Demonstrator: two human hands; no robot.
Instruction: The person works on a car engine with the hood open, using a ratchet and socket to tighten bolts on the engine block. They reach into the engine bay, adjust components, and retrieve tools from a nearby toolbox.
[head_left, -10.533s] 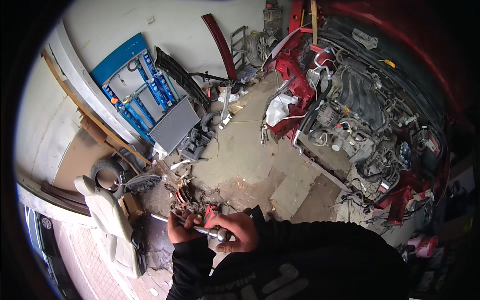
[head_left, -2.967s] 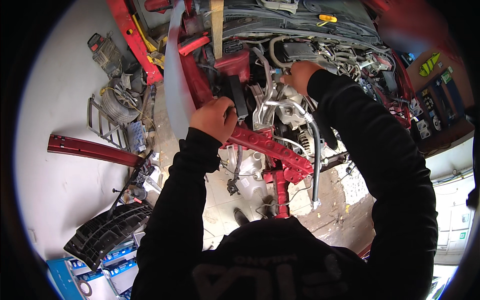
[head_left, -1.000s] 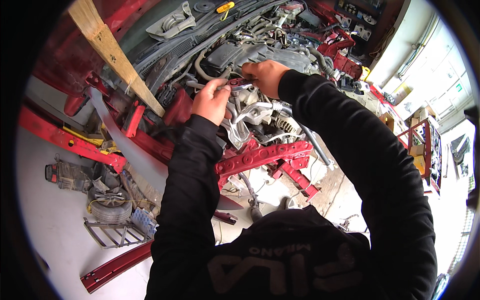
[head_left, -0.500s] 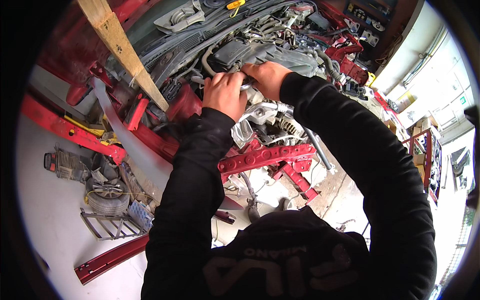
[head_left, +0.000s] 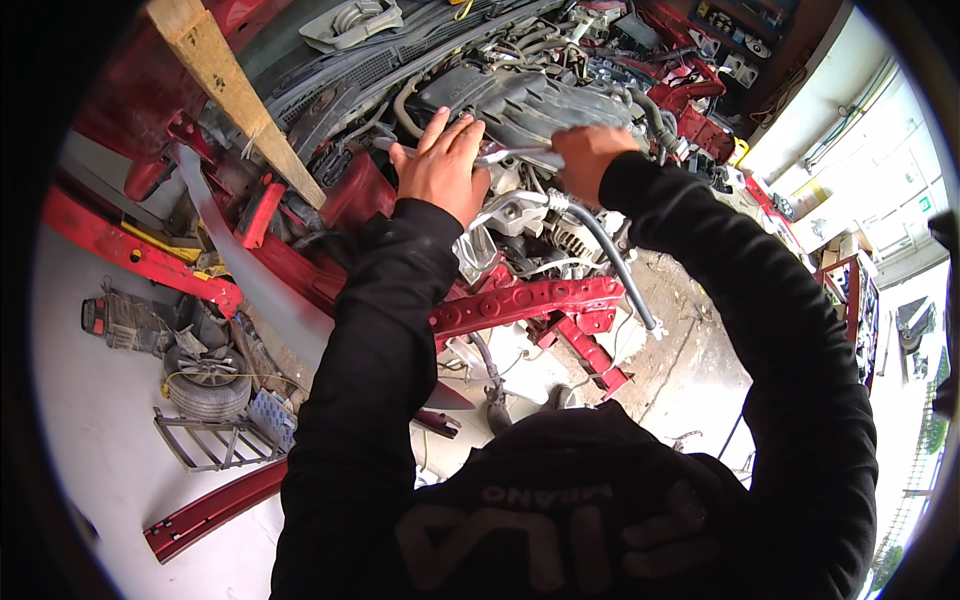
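We see the right hand (head_left: 592, 163) only as a blur, its fingers hiding one end of the silver tool (head_left: 525, 154). The left hand (head_left: 440, 170) covers the tool's other end, so we cannot tell what it meets. Beyond the engine bay's (head_left: 440, 60) rear edge, the top of our view cuts off a yellow object (head_left: 462, 11) and a wooden prop (head_left: 235, 95). Some pale items (head_left: 740, 70) are too small to tell.

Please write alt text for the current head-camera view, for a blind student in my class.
A person's right hand grips a metal tool over a car's exposed engine, while the spread left hand partly hides the tool. A wooden beam slants at upper left, and a red metal bar crosses below the hands.
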